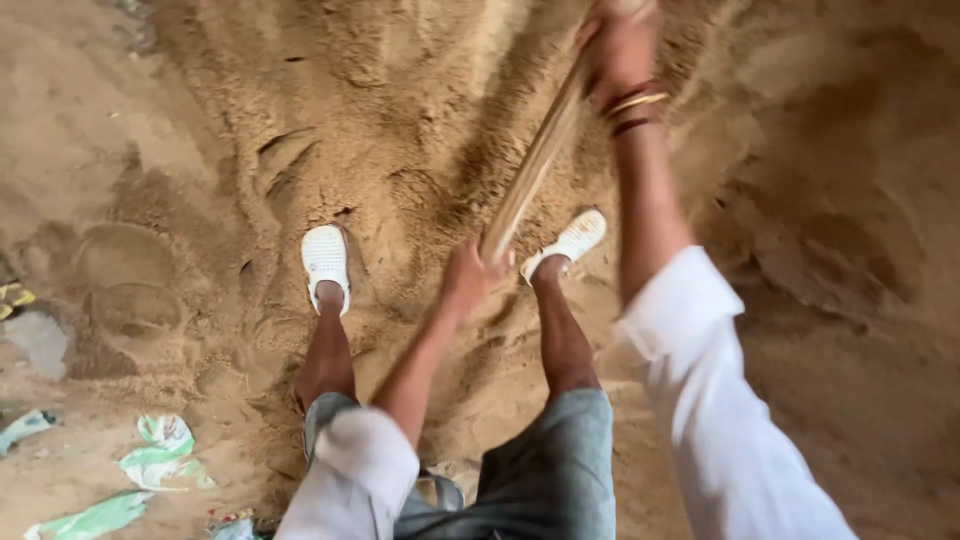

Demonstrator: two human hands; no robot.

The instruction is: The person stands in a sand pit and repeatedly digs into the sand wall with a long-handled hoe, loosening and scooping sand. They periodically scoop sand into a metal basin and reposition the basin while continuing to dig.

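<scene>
White sleeves [720, 420], bangles [633, 105] (red, gold)

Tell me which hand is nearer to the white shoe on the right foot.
Left. The left hand grips the lower end of the wooden handle, just beside the white shoe. The right hand grips the handle's upper end, well beyond the shoe, above the sand.

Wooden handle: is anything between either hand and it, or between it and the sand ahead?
No. Both the left hand and right hand already grip the wooden handle; only open sand shows ahead. Its far end runs out of frame.
</scene>
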